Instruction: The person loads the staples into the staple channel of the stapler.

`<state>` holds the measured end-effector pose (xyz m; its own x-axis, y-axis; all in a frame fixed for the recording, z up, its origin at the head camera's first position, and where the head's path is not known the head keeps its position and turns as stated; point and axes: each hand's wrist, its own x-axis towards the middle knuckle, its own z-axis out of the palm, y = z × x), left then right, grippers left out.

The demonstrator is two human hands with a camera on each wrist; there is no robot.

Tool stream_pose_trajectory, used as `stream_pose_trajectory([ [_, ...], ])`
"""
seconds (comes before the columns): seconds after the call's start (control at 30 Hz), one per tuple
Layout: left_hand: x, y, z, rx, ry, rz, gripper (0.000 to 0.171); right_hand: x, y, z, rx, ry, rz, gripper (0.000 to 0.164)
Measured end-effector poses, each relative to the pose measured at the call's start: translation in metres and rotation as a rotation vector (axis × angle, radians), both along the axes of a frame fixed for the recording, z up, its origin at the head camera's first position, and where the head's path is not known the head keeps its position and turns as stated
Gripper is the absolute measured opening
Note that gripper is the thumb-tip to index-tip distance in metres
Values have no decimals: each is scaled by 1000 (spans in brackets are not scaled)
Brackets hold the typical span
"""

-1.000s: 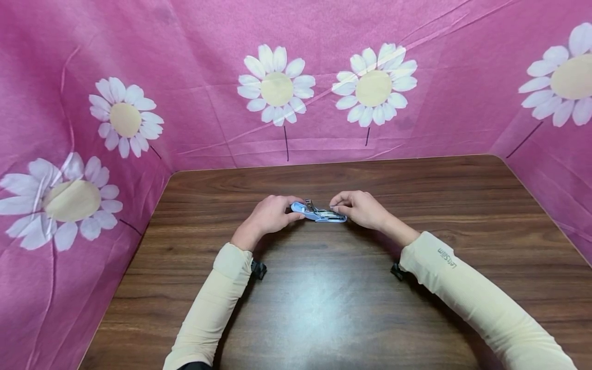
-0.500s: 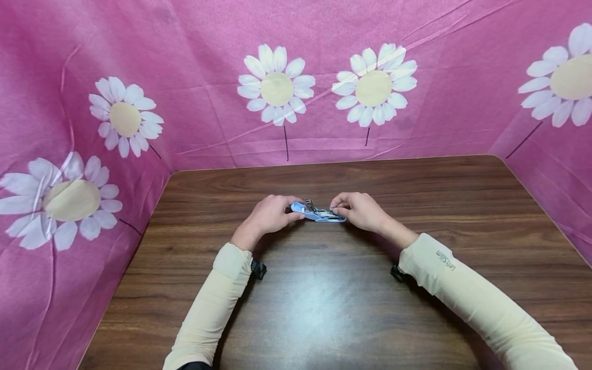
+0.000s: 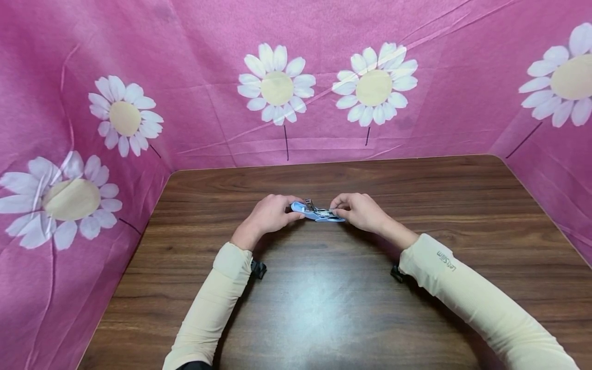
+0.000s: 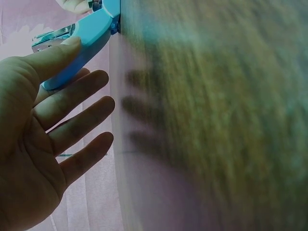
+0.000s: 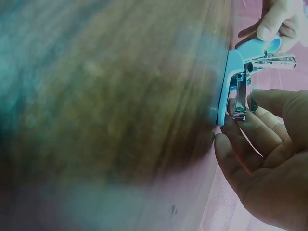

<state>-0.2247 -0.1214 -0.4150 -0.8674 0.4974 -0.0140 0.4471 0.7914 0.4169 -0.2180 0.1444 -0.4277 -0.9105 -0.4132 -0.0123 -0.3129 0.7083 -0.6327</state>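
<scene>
A light blue stapler [image 3: 319, 215] lies spread apart on the table, its metal parts showing. My left hand [image 3: 273, 213] grips its raised handle end between thumb and forefinger; in the left wrist view the other fingers extend past it. At the opposite end, my right hand [image 3: 363, 210] has thumb and forefinger brought together over the metal staple channel [image 5: 240, 101]. Between them the right wrist view shows a small strip [image 5: 253, 101], which looks like a row of staples. Its far end is hidden by the fingers.
The stapler and both hands are toward the back of a brown wood-grain table [image 3: 305, 288]. A pink cloth with white daisies [image 3: 324, 144] hangs behind it and along both sides. Black wrist cameras [image 3: 259, 270] sit under the sleeves.
My right hand has shifted very slightly down and left against the stapler's channel end. The left hand and the stapler stay almost where they were.
</scene>
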Motion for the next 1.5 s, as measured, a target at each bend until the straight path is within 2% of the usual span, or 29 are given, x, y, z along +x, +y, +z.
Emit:
stream_pose_trajectory([
  [0.6,1,1,2,-1,-8,7,39,1,-1,0,61,52,15,6],
  [1.5,1,2,1,-29,-8,29,39,3,-2,0,62,82,15,5],
])
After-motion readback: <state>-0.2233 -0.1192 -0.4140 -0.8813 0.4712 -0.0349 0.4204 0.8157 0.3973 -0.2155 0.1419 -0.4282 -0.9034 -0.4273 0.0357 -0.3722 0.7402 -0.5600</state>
